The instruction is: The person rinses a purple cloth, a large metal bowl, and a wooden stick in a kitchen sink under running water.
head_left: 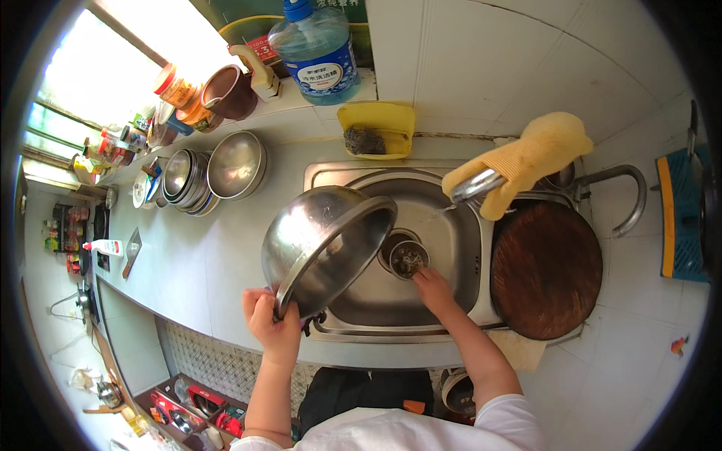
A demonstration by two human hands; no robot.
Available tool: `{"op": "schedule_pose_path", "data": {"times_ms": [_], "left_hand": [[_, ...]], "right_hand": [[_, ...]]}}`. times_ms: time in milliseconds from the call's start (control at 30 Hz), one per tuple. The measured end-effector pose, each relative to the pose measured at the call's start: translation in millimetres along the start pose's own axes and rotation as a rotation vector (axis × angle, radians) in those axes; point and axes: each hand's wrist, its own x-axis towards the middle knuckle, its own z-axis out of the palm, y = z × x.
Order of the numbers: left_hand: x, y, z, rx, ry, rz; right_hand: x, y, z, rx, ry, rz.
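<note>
My left hand [271, 325] is closed on the rim of a large stainless steel bowl [304, 229], tilted on its side over the left part of the sink, its mouth facing right. My right hand [434, 289] reaches into the steel sink [451, 293] and pinches the near edge of a small round sink strainer [408, 259] with bits of waste in it. The strainer sits slightly off the drain opening [386, 248]. A thin stream of water leaves the metal faucet spout [477, 186], over which a yellow glove [538, 154] is draped.
A round dark wooden chopping board [547, 270] covers the sink's right side. Behind the sink stands a yellow tray [402, 120] with a scouring pad. Stacked metal bowls [237, 165] are on the counter at left, below a ledge with a blue detergent jug [320, 64] and jars.
</note>
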Motion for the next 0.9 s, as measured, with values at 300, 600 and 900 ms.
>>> {"op": "schedule_pose_path", "data": {"times_ms": [300,600,900], "left_hand": [[10.5,2.5,-12.6,-0.078,-0.026,0.065],[12.4,-9.4,-28.1,-0.184,-0.108,0.120],[16.6,-13.1,-23.1,-0.224,-0.165,0.226]], "right_hand": [[-42.5,-53.4,-67.6,0.064,0.200,0.042],[-70.2,-102.5,-67.9,0.051,0.409,0.173],[-86.5,-133.7,-58.7,0.044,0.443,0.355]]}}
